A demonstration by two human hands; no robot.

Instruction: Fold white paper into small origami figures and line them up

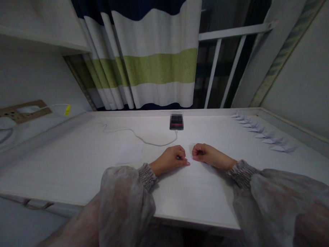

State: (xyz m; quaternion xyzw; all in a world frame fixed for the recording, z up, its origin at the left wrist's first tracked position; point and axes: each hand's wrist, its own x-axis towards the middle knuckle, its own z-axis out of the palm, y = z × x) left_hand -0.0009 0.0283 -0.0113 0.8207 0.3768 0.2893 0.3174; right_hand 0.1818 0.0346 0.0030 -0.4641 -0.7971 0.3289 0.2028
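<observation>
Two bare hands are meeting near the middle of the white surface [79, 163], their fingertips pointing toward each other across a narrow gap. The left hand [172, 157] is curling its fingers inward, the thumb and forefinger coming close together, and one gold-coloured ring [179, 151] is circling a finger. The right hand [210, 154] is bending its fingers likewise, their tips bunching near the thumb. Both hands are seeming to pinch, but anything white between them is blending into the surface, so I cannot tell whether either is gripping something. White paper [129, 153] is lying flat beyond the left forearm; how many sheets are stacking there is unclear. Along the far right side, at least six folded paper cranes [281, 146] are standing in one slanting row, the farthest crowding too closely for an exact count. One dark phone [176, 122] is resting beyond the hands near the back edge, and one white cable [150, 143] is running from it leftward. Two grey elastic cuffs [148, 176] are gathering around the wrists.
</observation>
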